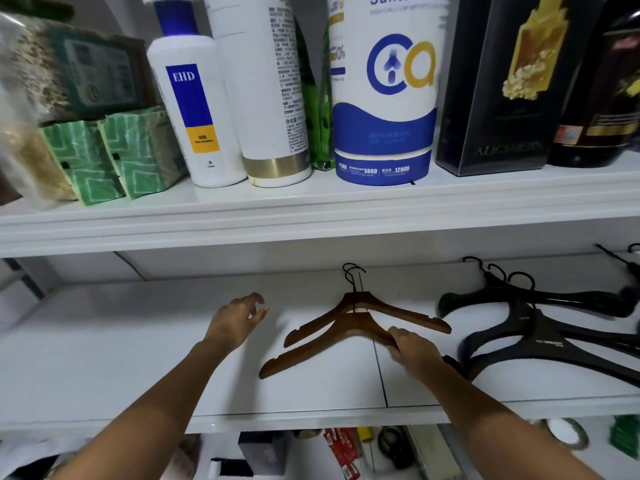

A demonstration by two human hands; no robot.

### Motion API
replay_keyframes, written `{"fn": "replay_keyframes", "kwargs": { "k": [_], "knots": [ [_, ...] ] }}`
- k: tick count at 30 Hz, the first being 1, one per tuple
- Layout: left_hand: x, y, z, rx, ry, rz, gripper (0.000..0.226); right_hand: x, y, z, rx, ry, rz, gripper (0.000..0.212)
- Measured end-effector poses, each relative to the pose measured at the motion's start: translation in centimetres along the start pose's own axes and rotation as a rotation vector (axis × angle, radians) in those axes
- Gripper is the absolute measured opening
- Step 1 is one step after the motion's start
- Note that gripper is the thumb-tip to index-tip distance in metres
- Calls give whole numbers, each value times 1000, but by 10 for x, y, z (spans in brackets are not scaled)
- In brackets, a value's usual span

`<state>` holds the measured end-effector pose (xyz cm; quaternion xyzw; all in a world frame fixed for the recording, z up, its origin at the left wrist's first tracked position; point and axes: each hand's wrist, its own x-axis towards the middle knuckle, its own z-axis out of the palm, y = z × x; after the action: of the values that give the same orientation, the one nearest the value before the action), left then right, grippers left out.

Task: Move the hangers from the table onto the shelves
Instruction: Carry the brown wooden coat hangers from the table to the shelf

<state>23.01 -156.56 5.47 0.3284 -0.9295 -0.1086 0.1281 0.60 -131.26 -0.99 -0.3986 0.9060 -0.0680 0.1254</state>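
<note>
Two brown wooden hangers lie on the middle white shelf (138, 341), overlapping, hooks pointing to the back. The nearer wooden hanger (311, 351) has its right arm under my right hand (412, 351), whose fingers curl round it. The farther wooden hanger (398, 311) lies just behind. My left hand (235, 322) hovers open over the bare shelf to the left of the hangers, touching nothing. Several black plastic hangers (530, 334) lie in a heap at the right end of the same shelf.
The upper shelf (311, 209) carries white bottles (197, 109), a blue-and-white canister (384, 98), green packets (114, 157) and dark boxes (495, 98). Below the front edge, a lower level holds mixed small items (343, 452). A seam (379, 372) crosses the middle shelf.
</note>
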Motion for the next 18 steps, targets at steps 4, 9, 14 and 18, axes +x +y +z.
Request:
{"fn": "replay_keyframes", "kwargs": {
  "k": [4,9,14,18],
  "knots": [
    [4,4,7,1,0,-6,34,9,3,8,8,-13,-24,32],
    [10,13,16,5,-11,23,34,26,-5,11,-23,-51,-69,35],
    [14,15,16,16,-10,18,33,38,-5,14,-13,-56,-92,35],
    [17,12,15,21,5,-8,33,41,15,17,19,-58,-45,34]
  ]
}}
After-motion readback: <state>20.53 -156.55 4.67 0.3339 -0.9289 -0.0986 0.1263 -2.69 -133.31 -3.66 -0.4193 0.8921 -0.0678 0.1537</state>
